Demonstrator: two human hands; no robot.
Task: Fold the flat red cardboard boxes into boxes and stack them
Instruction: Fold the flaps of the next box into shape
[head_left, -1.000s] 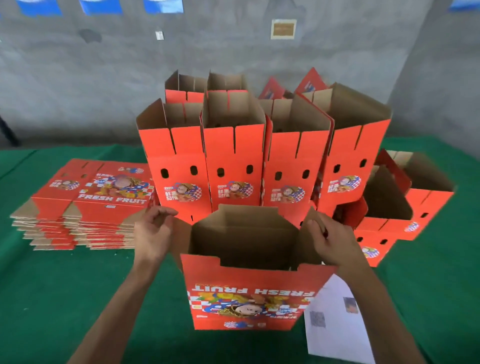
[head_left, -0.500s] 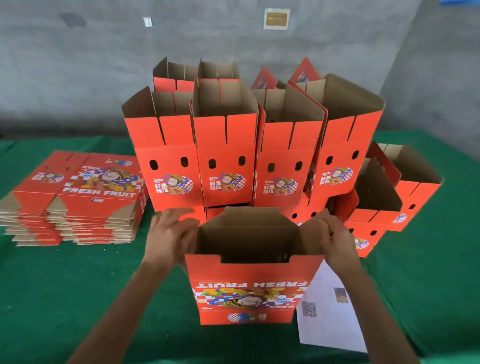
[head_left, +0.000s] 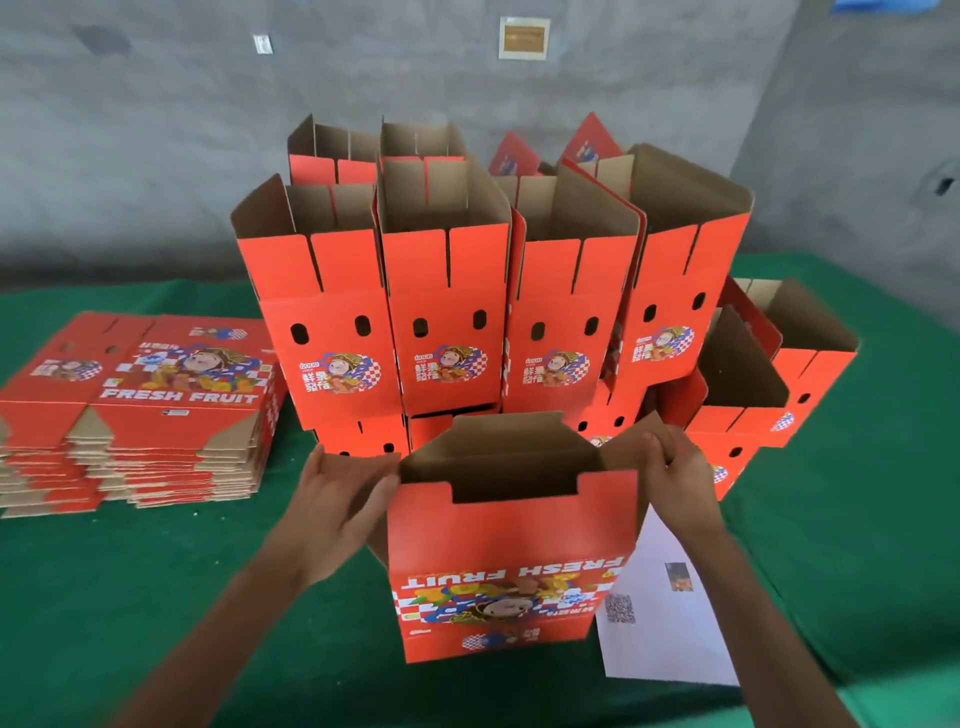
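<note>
An opened red "FRESH FRUIT" box (head_left: 511, 561) stands upside down on the green table (head_left: 104, 597) right in front of me, its brown inside showing. My left hand (head_left: 340, 499) presses flat against the box's left end flap. My right hand (head_left: 675, 475) pinches the right end flap near its top edge. Behind the box stands a cluster of folded red boxes (head_left: 447, 291), stacked with open tops. To the left lie two piles of flat red boxes (head_left: 156, 405).
A white paper sheet (head_left: 665, 623) with a QR code lies on the table by the box's right side. More folded boxes (head_left: 779, 384) sit tipped at the right. A grey concrete wall (head_left: 156, 156) rises behind the table.
Both hands have shifted along the end flaps: the left one now lies flat against the left flap, the right one pinches the right flap. The view has moved slightly.
</note>
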